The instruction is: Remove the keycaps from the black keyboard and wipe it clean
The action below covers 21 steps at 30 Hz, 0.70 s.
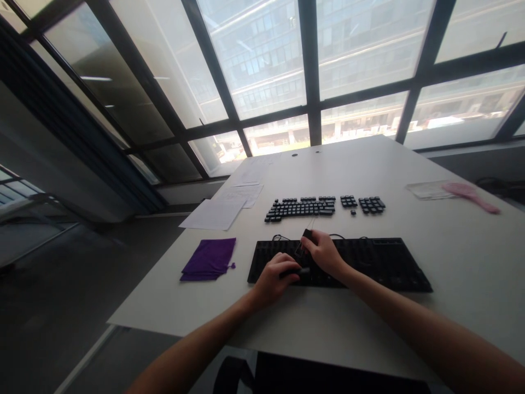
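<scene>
A black keyboard (379, 262) lies on the table in front of me, most of its surface dark and bare of keycaps. My left hand (275, 277) rests at its front edge, fingers closed around a long black keycap (302, 271) that looks like a space bar. Above the keyboard's middle, my right hand (325, 253) pinches a black keycap puller (307, 234) with thin wires sticking out from it. Behind the keyboard, loose black keycaps (301, 208) are laid out in keyboard order, with smaller groups of keycaps (372, 205) to their right.
A folded purple cloth pouch (209, 259) lies left of the keyboard. White paper sheets (213, 214) are spread along the table's left edge. At the right are a pink brush-like object (471, 196) and a clear plastic bag (426, 190). Windows stand beyond the white table (164, 306).
</scene>
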Available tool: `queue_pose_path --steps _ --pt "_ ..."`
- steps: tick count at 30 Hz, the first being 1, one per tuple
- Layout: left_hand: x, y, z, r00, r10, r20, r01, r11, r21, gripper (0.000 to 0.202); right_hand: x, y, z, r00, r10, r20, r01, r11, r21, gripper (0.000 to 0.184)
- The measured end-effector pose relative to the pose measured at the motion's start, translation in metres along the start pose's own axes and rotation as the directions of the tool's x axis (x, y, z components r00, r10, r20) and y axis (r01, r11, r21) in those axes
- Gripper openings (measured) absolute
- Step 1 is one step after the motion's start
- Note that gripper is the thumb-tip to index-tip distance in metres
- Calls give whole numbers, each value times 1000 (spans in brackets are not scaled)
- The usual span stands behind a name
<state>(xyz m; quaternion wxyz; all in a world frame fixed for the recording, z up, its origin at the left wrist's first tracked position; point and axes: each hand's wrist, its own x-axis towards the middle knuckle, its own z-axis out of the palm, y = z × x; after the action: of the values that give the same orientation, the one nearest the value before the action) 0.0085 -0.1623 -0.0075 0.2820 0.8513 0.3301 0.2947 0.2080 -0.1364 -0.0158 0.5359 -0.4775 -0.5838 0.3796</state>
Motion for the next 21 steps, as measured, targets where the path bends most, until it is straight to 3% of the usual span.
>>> queue_pose_path --steps 6,8,14,21 --pt "-2 6 -12 994 -70 -79 56 985 -164 17 1 0 -2 1000 26 2 -26 999 38 24" --pt "-3 3 -16 983 -140 -116 102 954 -283 19 1 -1 -2 1000 30 4 -30 999 44 24" --pt "-1 -12 -19 882 -427 -200 198 720 -665 38 2 1 -2 1000 18 8 -18 999 45 24" --pt "5 -17 -28 840 -508 -188 126 520 -845 34 3 4 -2 999 26 21 -27 997 78 23"
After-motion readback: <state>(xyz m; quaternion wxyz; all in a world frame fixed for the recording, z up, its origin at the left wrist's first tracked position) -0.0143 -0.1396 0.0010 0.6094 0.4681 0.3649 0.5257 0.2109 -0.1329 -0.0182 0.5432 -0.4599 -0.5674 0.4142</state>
